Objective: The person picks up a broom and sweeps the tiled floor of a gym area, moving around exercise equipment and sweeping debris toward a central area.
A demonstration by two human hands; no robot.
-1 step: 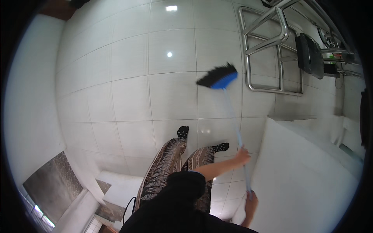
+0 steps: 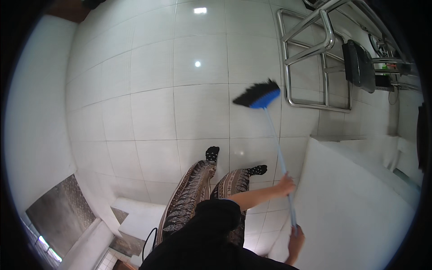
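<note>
A broom with black bristles and a blue head [image 2: 265, 98] rests on the white tiled floor ahead of me, to the right of the middle. Its thin pale blue handle [image 2: 278, 146] slants down toward my right side. My left hand [image 2: 285, 185] reaches across my body and is closed around the handle partway up. Lower down, my right hand [image 2: 296, 239] grips the handle near its upper end. The bristles point away from me and to the left.
A chrome tubular frame [image 2: 319, 106] with a dark pad [image 2: 360, 66] stands just right of the broom head. A white low wall [image 2: 346, 193] rises close by my right hand. My socked feet [image 2: 212, 154] are on the tiles. A pale wall [image 2: 40, 112] bounds the left.
The broom head has shifted a little to the right and nearer to me. Both hands have moved slightly right and down with the handle, still holding it.
</note>
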